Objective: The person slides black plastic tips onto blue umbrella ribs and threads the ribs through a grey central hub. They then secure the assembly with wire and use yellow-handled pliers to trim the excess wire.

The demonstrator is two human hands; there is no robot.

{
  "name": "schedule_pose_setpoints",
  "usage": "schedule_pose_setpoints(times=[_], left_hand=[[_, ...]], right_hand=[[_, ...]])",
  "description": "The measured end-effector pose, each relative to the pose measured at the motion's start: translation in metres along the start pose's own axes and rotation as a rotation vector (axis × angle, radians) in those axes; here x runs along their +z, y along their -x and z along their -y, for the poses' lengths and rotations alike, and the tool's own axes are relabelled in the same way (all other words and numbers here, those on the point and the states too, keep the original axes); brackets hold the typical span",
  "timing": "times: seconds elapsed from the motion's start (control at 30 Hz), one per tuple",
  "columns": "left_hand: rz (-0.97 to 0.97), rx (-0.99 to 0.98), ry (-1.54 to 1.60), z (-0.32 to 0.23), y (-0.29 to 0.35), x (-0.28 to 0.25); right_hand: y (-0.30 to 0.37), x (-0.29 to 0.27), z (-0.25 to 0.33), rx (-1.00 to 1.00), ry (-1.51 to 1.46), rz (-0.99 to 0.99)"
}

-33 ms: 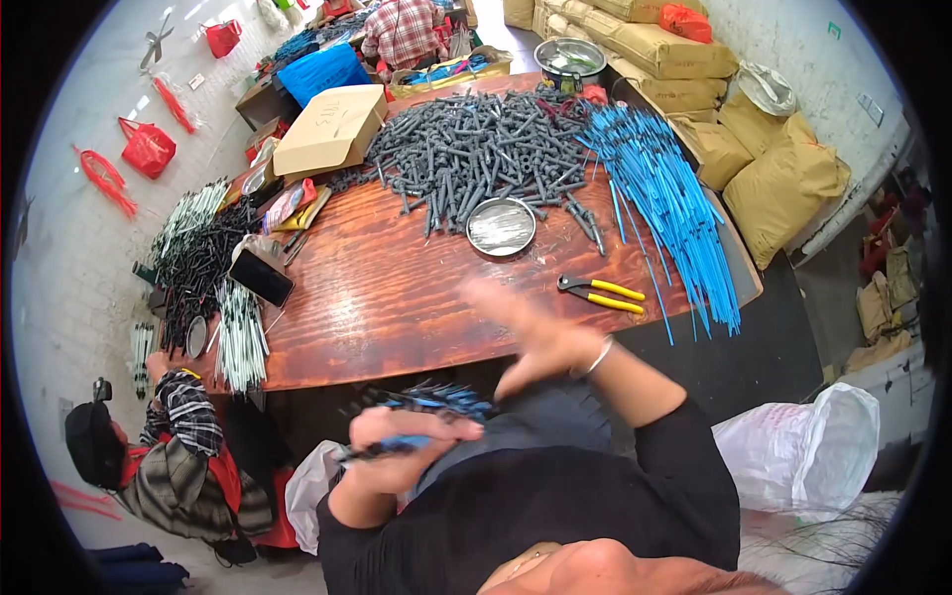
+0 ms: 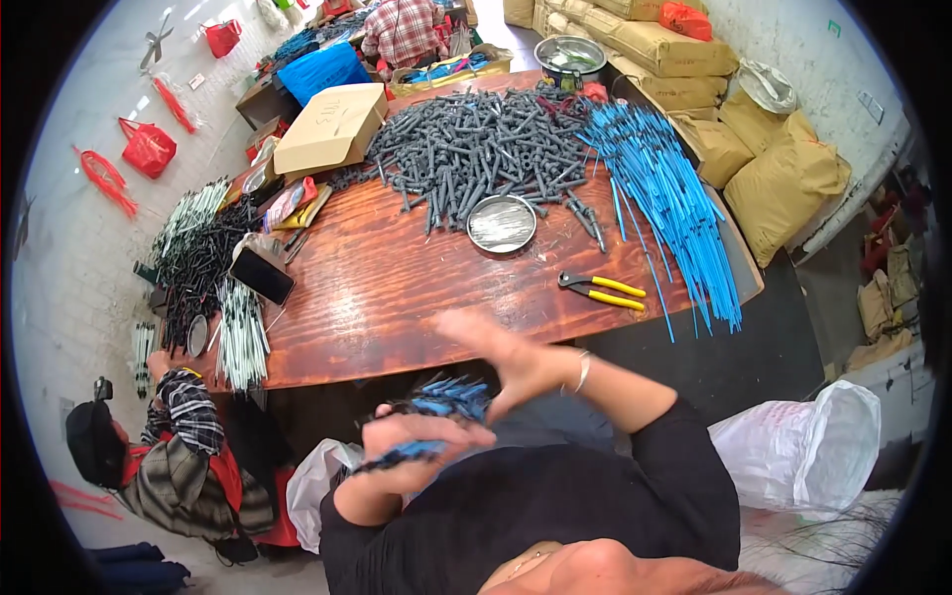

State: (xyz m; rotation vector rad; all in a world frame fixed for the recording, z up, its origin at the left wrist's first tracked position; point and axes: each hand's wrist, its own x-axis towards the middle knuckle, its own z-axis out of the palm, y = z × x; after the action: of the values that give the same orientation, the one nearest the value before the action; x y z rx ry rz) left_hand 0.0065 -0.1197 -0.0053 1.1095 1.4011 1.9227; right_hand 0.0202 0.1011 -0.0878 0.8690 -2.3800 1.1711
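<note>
My left hand [image 2: 421, 443], fingers wrapped, grips a bundle of blue-and-black thin rods [image 2: 448, 399] in front of my body. The rods stick out on both sides of the fist. Just right of the bundle, my right hand [image 2: 511, 365] is raised with thumb and fingers spread, nothing in it. Its fingers are slightly smeared by motion and lie over the table's near edge. Yellow-handled pincers [image 2: 602, 290] rest on the wooden table [image 2: 367, 288], beyond and right of this hand. A round dish of thin silvery pins [image 2: 501, 225] stands farther back.
Dark grey plastic parts [image 2: 481, 149] are heaped at the back, with long blue rods [image 2: 669, 218] to the right. A cardboard box [image 2: 332, 129], a phone [image 2: 262, 276] and white rods [image 2: 241, 337] lie left. A co-worker [image 2: 183, 446] sits lower left; a white sack [image 2: 793, 446] stands right.
My right hand has shifted left and slightly down, closer to the bundle. My left hand has tilted a little and moved slightly right, still gripping the rods.
</note>
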Motion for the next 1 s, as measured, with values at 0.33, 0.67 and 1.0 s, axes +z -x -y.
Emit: schedule_pose_setpoints(times=[0.33,0.67,1.0], left_hand=[[-0.018,-0.258,-0.064,0.09,0.094,-0.055],[0.379,-0.072,-0.134,0.192,0.051,-0.039],[0.302,0.361,-0.316,0.177,0.027,-0.041]], right_hand=[[0.008,0.067,0.006,0.011,-0.205,-0.031],[0.087,0.136,-0.08,0.353,-0.141,-0.113],[0.087,0.123,-0.08,0.504,0.025,-0.072]])
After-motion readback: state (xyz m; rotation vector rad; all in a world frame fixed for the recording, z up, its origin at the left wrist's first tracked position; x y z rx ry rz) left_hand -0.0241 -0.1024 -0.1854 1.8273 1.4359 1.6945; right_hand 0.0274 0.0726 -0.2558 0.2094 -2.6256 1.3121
